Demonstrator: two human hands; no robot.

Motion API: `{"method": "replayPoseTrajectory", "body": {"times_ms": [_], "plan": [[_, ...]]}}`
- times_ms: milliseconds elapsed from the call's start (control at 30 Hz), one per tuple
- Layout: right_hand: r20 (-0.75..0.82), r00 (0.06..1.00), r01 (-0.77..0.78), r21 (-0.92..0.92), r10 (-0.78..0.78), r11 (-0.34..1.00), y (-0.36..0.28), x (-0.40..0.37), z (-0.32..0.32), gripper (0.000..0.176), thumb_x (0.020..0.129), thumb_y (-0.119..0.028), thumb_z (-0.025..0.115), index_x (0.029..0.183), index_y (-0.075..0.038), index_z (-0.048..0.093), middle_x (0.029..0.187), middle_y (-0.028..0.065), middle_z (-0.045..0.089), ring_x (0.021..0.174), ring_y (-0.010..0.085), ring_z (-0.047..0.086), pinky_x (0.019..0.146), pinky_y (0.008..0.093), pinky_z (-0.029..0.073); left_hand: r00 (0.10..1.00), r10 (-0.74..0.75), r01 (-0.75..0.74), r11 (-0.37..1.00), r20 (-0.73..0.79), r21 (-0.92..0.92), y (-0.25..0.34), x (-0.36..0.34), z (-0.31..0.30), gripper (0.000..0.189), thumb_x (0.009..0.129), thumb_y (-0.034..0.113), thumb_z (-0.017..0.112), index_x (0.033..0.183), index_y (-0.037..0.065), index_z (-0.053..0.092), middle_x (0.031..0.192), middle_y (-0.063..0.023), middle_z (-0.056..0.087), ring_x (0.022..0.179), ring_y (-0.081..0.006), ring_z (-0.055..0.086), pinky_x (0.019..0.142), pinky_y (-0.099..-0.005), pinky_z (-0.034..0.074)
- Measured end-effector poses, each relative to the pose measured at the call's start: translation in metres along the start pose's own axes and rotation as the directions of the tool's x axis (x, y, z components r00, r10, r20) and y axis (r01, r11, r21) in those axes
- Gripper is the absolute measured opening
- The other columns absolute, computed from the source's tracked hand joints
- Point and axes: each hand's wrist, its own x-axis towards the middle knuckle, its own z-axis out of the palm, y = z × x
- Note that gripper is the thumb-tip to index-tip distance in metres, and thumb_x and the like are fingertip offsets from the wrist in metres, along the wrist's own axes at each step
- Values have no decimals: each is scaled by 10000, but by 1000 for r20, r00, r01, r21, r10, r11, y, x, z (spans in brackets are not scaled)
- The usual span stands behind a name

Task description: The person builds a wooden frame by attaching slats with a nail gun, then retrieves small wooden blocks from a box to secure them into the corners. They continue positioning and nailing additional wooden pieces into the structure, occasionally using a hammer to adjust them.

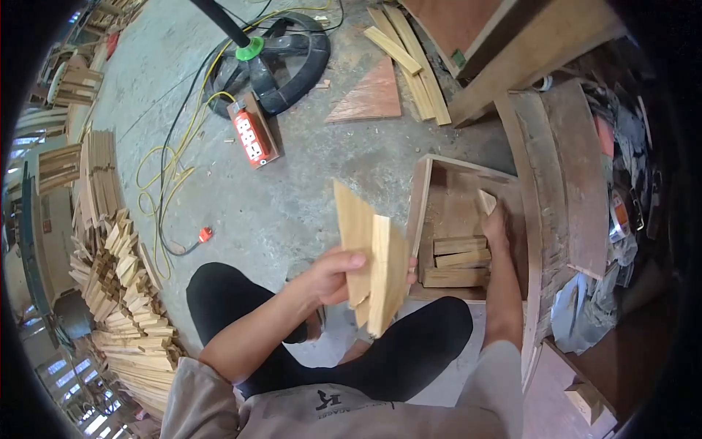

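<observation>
My left hand (333, 274) grips a fan of several thin wooden pieces (369, 252), held upright in front of my crossed legs. My right hand (496, 223) reaches into an open wooden box (420, 205) and holds a small wooden piece (487, 200) at its fingertips. Below that hand, inside the box, lie a few stacked short wooden blocks (459, 262).
A big pile of thin wood strips (128, 293) lies on the left. A red power strip (252, 135) with yellow and black cables and a black fan base (292, 58) sit ahead on the concrete floor. Planks (409, 58) and a curved wooden panel (563, 183) stand at the right.
</observation>
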Motion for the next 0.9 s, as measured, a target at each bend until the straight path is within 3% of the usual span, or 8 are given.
{"method": "replayPoseTrajectory", "body": {"times_ms": [67, 233, 300, 367, 433, 600, 800, 900], "plan": [[190, 979, -141, 335, 79, 932, -38, -23, -48, 342, 808, -119, 644, 1127, -12, 581, 1024, 157, 646, 978, 319, 623, 837, 379, 488, 998, 55, -55, 997, -6, 54, 5, 10, 4, 712, 821, 324, 689, 1368, -1, 368, 1260, -217, 530, 1143, -350, 567, 966, -477, 473], [391, 915, -385, 920, -103, 66, -144, -110, -197, 369, 913, -146, 538, 1250, -1, 508, 975, 103, 667, 812, 141, 631, 759, 297, 504, 934, 186, -108, 961, -306, 256, 14, 37, -2, 574, 836, 207, 732, 1278, -15, 441, 1125, -101, 603, 995, -181, 611, 859, -352, 526], [336, 934, -333, 942, -123, 43, -188, -136, -217, 449, 939, -168, 503, 1349, -10, 411, 1095, 143, 638, 899, 178, 631, 829, 317, 499, 901, 270, -127, 913, -340, 389, 12, 48, -5, 572, 820, 206, 753, 1257, -11, 454, 1109, -95, 608, 992, -165, 606, 851, -336, 523], [344, 917, -246, 887, -205, 391, -232, -156, -234, 593, 940, -244, 519, 1410, 46, 302, 1334, 255, 487, 1213, 346, 500, 990, 401, 415, 865, 361, -147, 847, -350, 511, 11, 56, -5, 563, 774, 176, 801, 1203, 1, 481, 1073, -77, 624, 961, -128, 603, 818, -298, 522], [-42, 958, 193, 828, -285, 527, -240, -166, -200, 726, 904, -262, 577, 1434, 80, 217, 1395, 292, 392, 1290, 401, 412, 1039, 424, 360, 863, 375, -154, 833, -337, 532, 17, 58, -15, 571, 783, 158, 787, 1233, 23, 462, 1070, -65, 618, 957, -133, 602, 813, -297, 519], [103, 961, 96, 748, -257, 657, -260, -173, -253, 896, 791, -207, 700, 1445, 87, 162, 1407, 330, 334, 1322, 429, 352, 1084, 436, 310, 868, 318, -83, 850, -382, 520, 25, 52, -5, 486, 778, 159, 791, 1174, 53, 530, 947, -12, 617, 773, -90, 581, 611, -236, 477], [202, 962, -12, 700, -182, 714, -257, -201, -314, 842, 808, -151, 668, 1452, 64, 170, 1399, 304, 358, 1302, 381, 395, 1062, 430, 340, 887, 117, -142, 990, -447, -23, -2, 34, 39, 557, 960, 503, 467, 1296, 61, 516, 1155, -63, 619, 1009, -169, 599, 882, -347, 485], [335, 908, -232, 902, -251, 363, -241, -210, -330, 668, 881, -103, 608, 1441, 32, 269, 1332, 179, 497, 1216, 257, 495, 1020, 352, 394, 896, -109, -29, 953, -430, -303, 15, -7, 76, 612, 961, 561, 389, 1340, 88, 471, 1227, -111, 596, 1091, -242, 593, 945, -409, 472]]}}
